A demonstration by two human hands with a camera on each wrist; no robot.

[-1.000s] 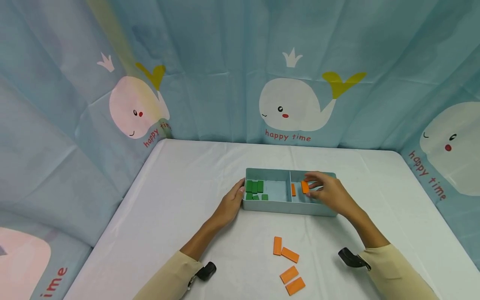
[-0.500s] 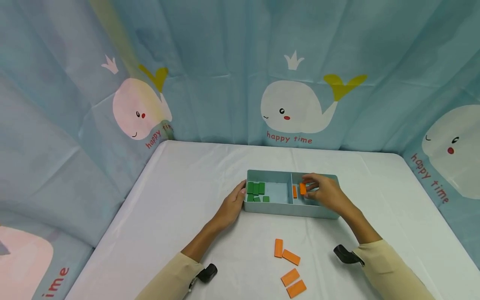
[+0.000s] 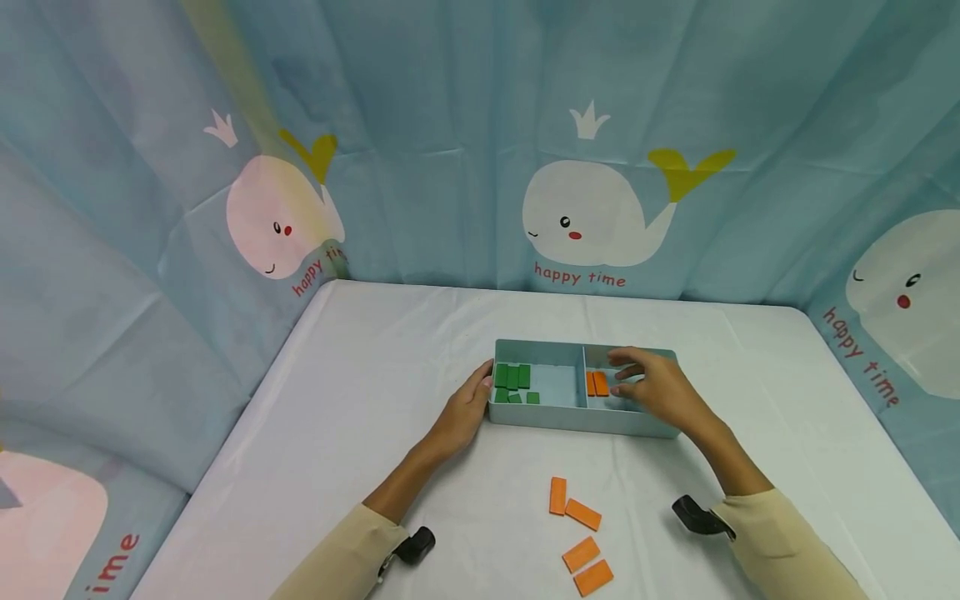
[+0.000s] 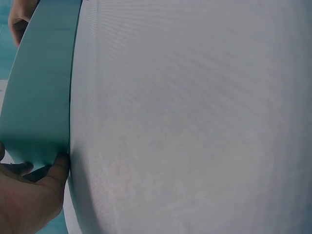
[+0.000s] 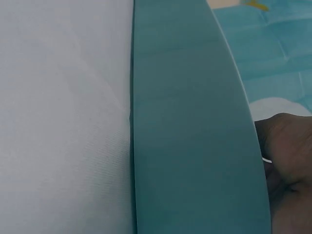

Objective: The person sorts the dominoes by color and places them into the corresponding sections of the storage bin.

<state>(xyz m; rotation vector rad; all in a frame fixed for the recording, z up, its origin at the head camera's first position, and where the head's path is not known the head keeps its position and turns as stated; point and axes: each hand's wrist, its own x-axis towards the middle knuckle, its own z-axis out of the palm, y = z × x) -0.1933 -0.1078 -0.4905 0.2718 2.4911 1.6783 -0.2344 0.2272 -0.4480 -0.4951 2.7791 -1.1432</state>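
In the head view a blue-green divided box (image 3: 540,414) sits on the table. My left hand (image 3: 459,418) rests against its left end, fingers along the outer wall; the left wrist view shows the fingertips (image 4: 59,168) touching the box there. Over the right compartment is my right hand (image 3: 660,390), fingers apart and holding nothing. Just left of its fingertips, an orange tile (image 3: 602,384) lies beside another orange tile (image 3: 590,384) by the divider. In the right wrist view the front wall (image 5: 195,122) hides the compartment and part of the hand.
Several green pieces (image 3: 513,377) lie in the left compartment. On the white table in front of the box are more orange tiles (image 3: 582,514), some angled. A blue whale-print curtain (image 3: 450,217) hangs behind the table.
My right hand has lowered the orange tile leftward into the right compartment next to the other one and let go of it. My left hand stays at the box's end.
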